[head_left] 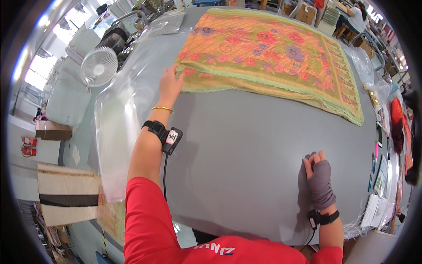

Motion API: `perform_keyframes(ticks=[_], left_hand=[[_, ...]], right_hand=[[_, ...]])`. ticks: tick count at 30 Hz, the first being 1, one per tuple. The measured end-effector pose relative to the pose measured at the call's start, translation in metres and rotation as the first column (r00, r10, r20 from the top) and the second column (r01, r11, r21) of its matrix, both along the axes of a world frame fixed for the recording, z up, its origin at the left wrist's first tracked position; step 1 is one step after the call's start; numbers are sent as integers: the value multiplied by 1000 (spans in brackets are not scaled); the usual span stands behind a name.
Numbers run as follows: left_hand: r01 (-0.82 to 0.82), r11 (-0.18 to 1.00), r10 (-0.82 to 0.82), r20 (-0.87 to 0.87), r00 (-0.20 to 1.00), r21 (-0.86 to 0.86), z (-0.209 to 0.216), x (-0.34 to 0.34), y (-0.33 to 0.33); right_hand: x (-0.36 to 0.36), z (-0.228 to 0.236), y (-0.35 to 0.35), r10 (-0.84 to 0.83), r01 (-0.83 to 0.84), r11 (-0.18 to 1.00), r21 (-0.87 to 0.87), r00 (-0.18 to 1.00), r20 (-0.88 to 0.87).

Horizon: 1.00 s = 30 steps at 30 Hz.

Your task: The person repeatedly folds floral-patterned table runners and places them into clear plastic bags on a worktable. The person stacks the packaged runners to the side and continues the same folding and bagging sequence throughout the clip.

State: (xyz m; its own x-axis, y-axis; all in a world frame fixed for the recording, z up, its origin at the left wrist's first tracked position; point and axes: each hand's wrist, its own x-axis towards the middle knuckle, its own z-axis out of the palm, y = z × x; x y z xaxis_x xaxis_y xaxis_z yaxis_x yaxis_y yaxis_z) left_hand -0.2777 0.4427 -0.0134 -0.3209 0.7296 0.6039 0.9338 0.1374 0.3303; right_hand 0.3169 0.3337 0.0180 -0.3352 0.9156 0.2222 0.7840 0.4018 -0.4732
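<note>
A folded orange floral cloth [263, 53] with yellow-green scalloped edges lies across the far part of the grey table [246, 154]. At its near left corner, my left hand [170, 83] has its fingers closed on the edge of the fabric. The near layers sit slightly uneven, with several edges showing. Well apart from the cloth, my right hand [320, 178] rests low over the right part of the table in a grey fingerless glove. Its fingers are curled in, and what they hold, if anything, is hidden.
Clear plastic sheets [116, 141] cover the table's left edge, with a white fan [99, 66] beyond. Along the right edge lie pens [373, 163], a phone [379, 134], papers [376, 207], a plastic bag [362, 66] and red fabric [397, 116]. Another person [358, 20] sits far right.
</note>
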Motion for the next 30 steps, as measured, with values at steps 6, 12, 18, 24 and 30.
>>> perform_keyframes(ticks=[6,12,18,24,30], left_hand=[[8,979,109,563,819,-203,-12,-46,75],[89,989,-148,678,720,121,21,-73,72],[-22,970,159,563,811,-243,10,-73,79],[106,986,9,688,725,-125,-4,-72,78],[341,926,-343,748,569,165,63,-81,50]], right_hand=[[-4,8,3,-42,45,998,-47,997,58],[-51,27,47,140,-165,972,-167,979,-149],[-159,17,86,587,-574,809,122,798,-138],[-155,7,81,595,-592,803,64,800,-78],[-216,-8,135,460,-355,825,440,874,-156]])
